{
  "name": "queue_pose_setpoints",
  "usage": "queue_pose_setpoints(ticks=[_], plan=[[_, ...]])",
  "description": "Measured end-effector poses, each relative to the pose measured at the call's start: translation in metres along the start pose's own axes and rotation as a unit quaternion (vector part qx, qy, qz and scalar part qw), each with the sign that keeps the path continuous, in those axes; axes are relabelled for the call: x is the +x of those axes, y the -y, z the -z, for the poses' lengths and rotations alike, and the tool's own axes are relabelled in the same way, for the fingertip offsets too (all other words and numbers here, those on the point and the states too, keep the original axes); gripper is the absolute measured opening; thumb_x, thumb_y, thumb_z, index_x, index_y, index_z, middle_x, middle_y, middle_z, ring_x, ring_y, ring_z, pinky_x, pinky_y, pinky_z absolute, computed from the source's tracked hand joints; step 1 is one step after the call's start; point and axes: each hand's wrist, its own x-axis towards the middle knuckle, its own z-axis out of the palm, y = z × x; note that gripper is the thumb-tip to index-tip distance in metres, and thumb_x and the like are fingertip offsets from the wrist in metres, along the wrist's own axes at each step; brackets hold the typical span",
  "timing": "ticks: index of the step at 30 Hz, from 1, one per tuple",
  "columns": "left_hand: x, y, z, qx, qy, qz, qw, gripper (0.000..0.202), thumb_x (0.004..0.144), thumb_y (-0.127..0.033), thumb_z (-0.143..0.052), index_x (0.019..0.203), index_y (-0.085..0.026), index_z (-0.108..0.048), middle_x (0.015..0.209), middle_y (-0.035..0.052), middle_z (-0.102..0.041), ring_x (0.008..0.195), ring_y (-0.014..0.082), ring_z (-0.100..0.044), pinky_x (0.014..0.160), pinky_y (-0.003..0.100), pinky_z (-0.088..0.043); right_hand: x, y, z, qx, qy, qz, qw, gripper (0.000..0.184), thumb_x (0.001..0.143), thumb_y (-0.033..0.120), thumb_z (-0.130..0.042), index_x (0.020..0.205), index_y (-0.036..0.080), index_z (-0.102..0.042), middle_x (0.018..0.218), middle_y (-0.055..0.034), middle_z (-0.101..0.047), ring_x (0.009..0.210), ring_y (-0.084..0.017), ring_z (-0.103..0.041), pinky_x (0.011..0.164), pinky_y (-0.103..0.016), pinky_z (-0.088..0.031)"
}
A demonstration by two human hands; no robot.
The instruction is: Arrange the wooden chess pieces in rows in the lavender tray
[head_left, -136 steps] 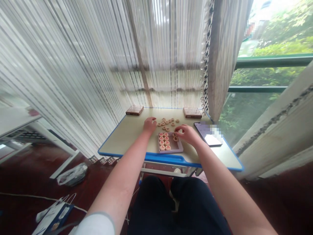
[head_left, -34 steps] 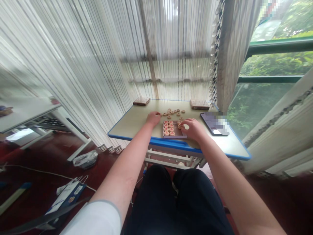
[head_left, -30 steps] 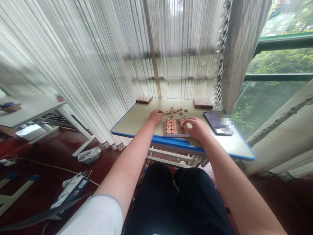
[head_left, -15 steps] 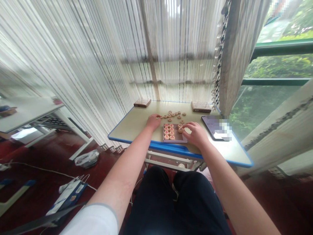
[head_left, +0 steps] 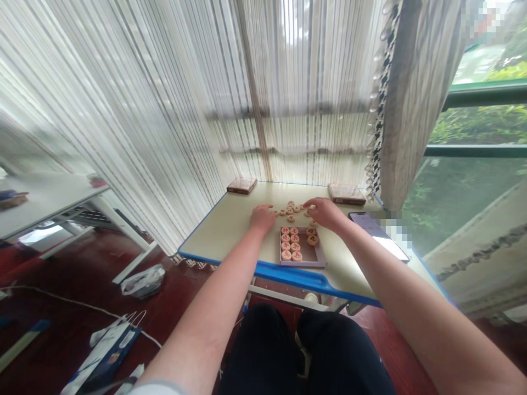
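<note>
A shallow xiangqi box (head_left: 324, 258) lies near the table's front edge. Red-lettered xiangqi pieces (head_left: 295, 247) fill two columns on its left side, and two dark-lettered pieces (head_left: 312, 240) sit at its upper right. Behind the box, loose xiangqi pieces (head_left: 291, 218) are scattered over the tabletop. My left hand (head_left: 262, 220) rests at the left of this scatter, its thumb and fingers apart beside the nearest pieces. From the right, my right hand (head_left: 324, 213) reaches over the scatter with bent, parted fingers, the tips close to a piece. Its palm hides some pieces.
Two flat brown boxes stand at the back of the blue-edged table (head_left: 214, 236): a left box (head_left: 242, 185) and a right box (head_left: 346, 193). A phone or tablet (head_left: 376, 233) lies on the right. A string curtain (head_left: 185, 109) hangs behind. Bags and a cord lie on the floor.
My right hand has left the dark-lettered piece in the box and moved up to the loose pieces. My left hand stays by the scatter. The view has tilted slightly.
</note>
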Motion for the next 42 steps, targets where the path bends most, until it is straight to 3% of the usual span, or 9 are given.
queue_pose_setpoints(ticks=[3,8,14,21,25,27,32,37,42], plan=[[0.001,-0.001,-0.001,0.012,0.011,-0.007,1.0,0.034,0.079,-0.031,-0.049,0.107,-0.019,-0.063,0.112,0.0092,-0.061,0.108,0.0217,-0.051,0.095,0.033,-0.037,0.039,-0.004,-0.019,-0.033,0.072,-0.031,0.996,0.028,0.075,0.022,-0.051,0.096,0.023,-0.069,0.092,-0.0065,-0.068,0.084,-0.02,-0.06,0.077,-0.031,-0.045],[0.003,-0.001,-0.001,0.015,0.007,0.002,1.0,0.035,0.078,-0.032,-0.051,0.11,-0.02,-0.061,0.111,0.0098,-0.061,0.107,0.0227,-0.051,0.092,0.034,-0.038,0.076,-0.007,-0.045,-0.082,0.091,0.017,0.992,0.029,0.077,0.022,-0.051,0.099,0.025,-0.069,0.095,-0.0052,-0.068,0.091,-0.018,-0.058,0.083,-0.03,-0.044],[0.005,0.0,-0.002,0.006,-0.002,0.012,1.0,0.036,0.077,-0.031,-0.052,0.11,-0.02,-0.059,0.108,0.0098,-0.062,0.104,0.0228,-0.053,0.089,0.033,-0.041,0.092,-0.016,-0.052,-0.086,0.123,-0.001,0.989,0.025,0.071,0.025,-0.059,0.092,0.023,-0.072,0.071,-0.0051,-0.069,0.065,-0.016,-0.061,0.066,-0.027,-0.047],[0.006,0.0,-0.002,0.015,0.009,0.018,1.0,0.034,0.078,-0.032,-0.051,0.109,-0.02,-0.058,0.109,0.0091,-0.061,0.104,0.0218,-0.052,0.09,0.032,-0.04,0.09,-0.01,-0.043,-0.078,0.102,-0.004,0.992,0.024,0.071,0.025,-0.058,0.089,0.019,-0.072,0.087,-0.007,-0.07,0.079,-0.02,-0.062,0.071,-0.029,-0.046],[0.007,0.002,-0.003,0.017,0.007,0.014,1.0,0.034,0.078,-0.032,-0.05,0.107,-0.019,-0.059,0.108,0.0098,-0.062,0.103,0.0225,-0.053,0.089,0.032,-0.04,0.065,0.005,-0.016,-0.002,0.037,-0.011,0.999,0.037,0.073,0.029,-0.056,0.109,0.019,-0.063,0.092,-0.0037,-0.07,0.077,-0.018,-0.061,0.069,-0.029,-0.046],[0.007,0.002,-0.004,0.018,0.008,0.012,1.0,0.034,0.078,-0.032,-0.05,0.107,-0.018,-0.059,0.108,0.0102,-0.062,0.104,0.0231,-0.053,0.089,0.033,-0.04,0.041,0.015,0.004,0.029,0.013,-0.001,1.0,0.033,0.072,0.031,-0.057,0.102,0.021,-0.065,0.089,-0.0028,-0.069,0.074,-0.017,-0.06,0.066,-0.029,-0.045],[0.008,0.002,-0.003,0.015,0.01,0.018,1.0,0.036,0.077,-0.034,-0.05,0.108,-0.017,-0.059,0.11,0.0114,-0.061,0.105,0.0222,-0.053,0.091,0.032,-0.039,-0.039,0.034,0.042,0.056,-0.002,0.109,0.992,0.015,0.072,0.028,-0.059,0.084,0.022,-0.066,0.082,-0.0028,-0.066,0.078,-0.018,-0.058,0.073,-0.031,-0.045],[0.005,0.001,-0.002,0.014,0.004,-0.004,1.0,0.036,0.076,-0.035,-0.051,0.107,-0.017,-0.06,0.11,0.0115,-0.061,0.106,0.0215,-0.052,0.093,0.031,-0.037,-0.098,0.034,0.035,0.073,0.013,0.116,0.99,0.014,0.072,0.028,-0.062,0.083,0.022,-0.065,0.09,-0.0054,-0.061,0.086,-0.019,-0.055,0.078,-0.032,-0.044],[0.001,0.003,0.0,-0.006,-0.007,-0.008,1.0,0.036,0.076,-0.038,-0.052,0.104,-0.017,-0.061,0.109,0.0111,-0.061,0.104,0.0207,-0.053,0.09,0.029,-0.039,-0.118,0.033,0.018,0.102,0.026,0.081,0.991,0.012,0.075,0.03,-0.06,0.082,0.022,-0.065,0.091,-0.005,-0.055,0.088,-0.018,-0.054,0.082,-0.032,-0.043]])
